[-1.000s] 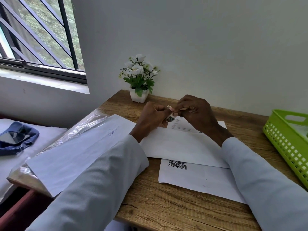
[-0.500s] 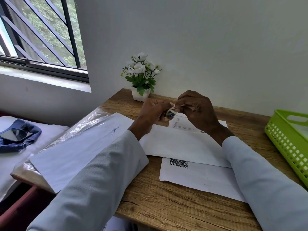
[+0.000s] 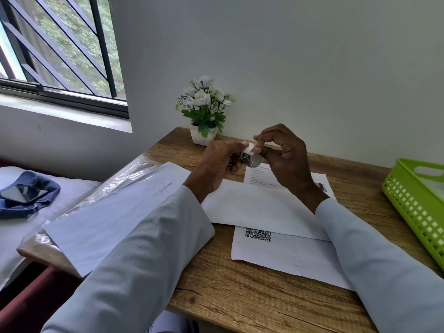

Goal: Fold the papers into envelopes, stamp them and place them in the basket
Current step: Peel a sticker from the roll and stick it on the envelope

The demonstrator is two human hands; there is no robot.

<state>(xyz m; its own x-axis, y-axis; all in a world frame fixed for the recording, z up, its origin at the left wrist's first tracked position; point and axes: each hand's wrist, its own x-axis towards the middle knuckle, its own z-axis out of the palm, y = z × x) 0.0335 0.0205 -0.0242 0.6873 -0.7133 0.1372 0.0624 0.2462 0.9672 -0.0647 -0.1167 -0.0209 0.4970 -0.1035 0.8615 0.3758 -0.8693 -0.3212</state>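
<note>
Now our left hand (image 3: 219, 162) grips the stamp roll (image 3: 251, 158) while our right hand (image 3: 281, 155) pinches a sticker loose. Nearby, the folded envelope (image 3: 259, 207) lies unstamped; the green basket (image 3: 413, 203) waits far right.

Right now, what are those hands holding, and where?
The left hand grips a small roll of stickers by its side; the right hand pinches its loose end.

Wooden table (image 3: 240, 306) — papers (image 3: 259, 207), flowerpot (image 3: 203, 137), green basket (image 3: 408, 200).
</note>
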